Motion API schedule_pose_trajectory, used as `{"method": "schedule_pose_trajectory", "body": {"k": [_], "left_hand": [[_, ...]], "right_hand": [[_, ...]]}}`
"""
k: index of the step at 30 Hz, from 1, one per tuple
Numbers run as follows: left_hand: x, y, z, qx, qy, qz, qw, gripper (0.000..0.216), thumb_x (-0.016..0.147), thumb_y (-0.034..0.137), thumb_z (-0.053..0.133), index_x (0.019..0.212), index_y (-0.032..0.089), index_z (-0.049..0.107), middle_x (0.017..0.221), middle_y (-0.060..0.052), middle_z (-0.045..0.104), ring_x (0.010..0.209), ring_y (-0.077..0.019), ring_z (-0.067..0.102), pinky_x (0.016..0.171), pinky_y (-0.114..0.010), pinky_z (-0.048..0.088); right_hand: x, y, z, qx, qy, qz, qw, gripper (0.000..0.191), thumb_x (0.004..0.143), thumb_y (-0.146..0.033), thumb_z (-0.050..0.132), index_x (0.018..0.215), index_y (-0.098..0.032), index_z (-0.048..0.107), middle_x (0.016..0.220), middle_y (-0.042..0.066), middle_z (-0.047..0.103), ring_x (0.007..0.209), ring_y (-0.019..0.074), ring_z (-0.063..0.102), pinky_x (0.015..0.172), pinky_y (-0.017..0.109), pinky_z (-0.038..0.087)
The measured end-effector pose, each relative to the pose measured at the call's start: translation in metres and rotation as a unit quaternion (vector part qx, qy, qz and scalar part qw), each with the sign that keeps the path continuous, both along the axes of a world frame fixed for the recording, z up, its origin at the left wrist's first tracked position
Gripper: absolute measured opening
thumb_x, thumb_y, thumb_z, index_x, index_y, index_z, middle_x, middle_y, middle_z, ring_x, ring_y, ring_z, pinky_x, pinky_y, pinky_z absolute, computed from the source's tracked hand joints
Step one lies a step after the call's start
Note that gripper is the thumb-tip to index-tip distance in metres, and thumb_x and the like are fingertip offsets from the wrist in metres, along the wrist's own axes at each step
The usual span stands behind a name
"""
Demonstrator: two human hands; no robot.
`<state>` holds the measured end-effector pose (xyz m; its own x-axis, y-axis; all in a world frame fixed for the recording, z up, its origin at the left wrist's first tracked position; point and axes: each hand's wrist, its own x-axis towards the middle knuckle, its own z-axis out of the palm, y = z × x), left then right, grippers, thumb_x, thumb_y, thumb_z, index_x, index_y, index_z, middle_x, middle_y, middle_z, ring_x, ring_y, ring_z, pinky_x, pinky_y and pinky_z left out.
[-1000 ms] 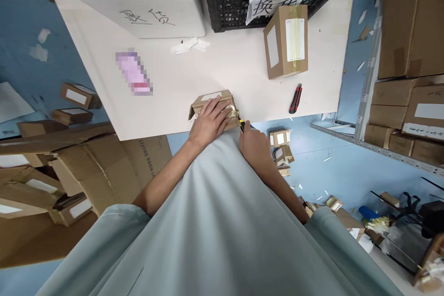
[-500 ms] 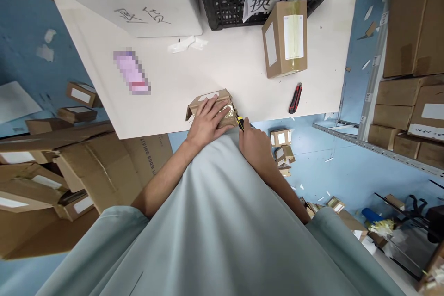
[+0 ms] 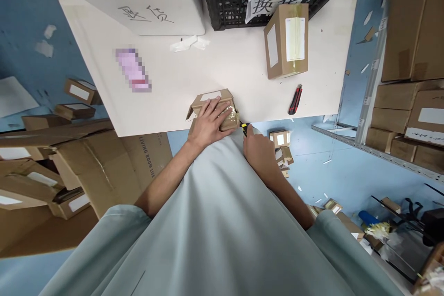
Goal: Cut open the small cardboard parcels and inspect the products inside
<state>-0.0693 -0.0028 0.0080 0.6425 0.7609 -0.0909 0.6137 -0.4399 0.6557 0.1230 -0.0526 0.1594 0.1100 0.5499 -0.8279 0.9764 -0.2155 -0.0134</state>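
A small cardboard box (image 3: 208, 95) with brown tape lies at the table's front edge, a flap sticking out on its left side. My left hand (image 3: 210, 125) rests flat on top of it, fingers spread over the tape. In my right hand (image 3: 258, 148), closed, is a yellow and black utility knife (image 3: 244, 127), its front end right beside the box's right end. Whether the blade touches the cardboard I cannot tell. A red and black utility knife (image 3: 295, 100) lies further right on the table.
A taped carton (image 3: 278, 51) stands in front of a black plastic crate (image 3: 229, 4). Left of the crate is a white foam box (image 3: 163, 14). A blurred pink item (image 3: 133, 69) lies on the white table (image 3: 163, 83). Large cartons (image 3: 104, 171) and a loaded shelf (image 3: 398, 115) flank me.
My right hand and the knife have shifted slightly right and towards me along the box's end. My left hand stays on the box.
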Motion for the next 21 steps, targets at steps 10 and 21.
{"method": "schedule_pose_trajectory", "body": {"k": [10, 21], "left_hand": [[0.003, 0.003, -0.008, 0.003, -0.01, 0.037, 0.999, 0.072, 0.1, 0.052, 0.08, 0.166, 0.031, 0.061, 0.172, -0.012, 0.061, 0.174, -0.0452, 0.035, 0.144, -0.075, 0.021], [-0.009, 0.011, -0.007, 0.014, -0.016, 0.014, 1.0, 0.081, 0.1, 0.052, 0.081, 0.173, 0.031, 0.053, 0.176, -0.013, 0.056, 0.176, -0.0453, 0.028, 0.144, -0.076, 0.015]], "right_hand": [[-0.011, 0.028, -0.022, 0.05, 0.016, 0.001, 0.999, 0.058, 0.118, -0.012, 0.032, 0.175, -0.003, 0.041, 0.126, 0.027, 0.083, 0.118, 0.0317, 0.083, 0.097, 0.038, 0.063], [0.048, 0.003, -0.054, 0.17, -0.021, -0.065, 0.983, 0.058, 0.122, -0.039, 0.041, 0.174, -0.017, 0.046, 0.117, 0.021, 0.083, 0.103, 0.0363, 0.083, 0.093, 0.044, 0.062]]}}
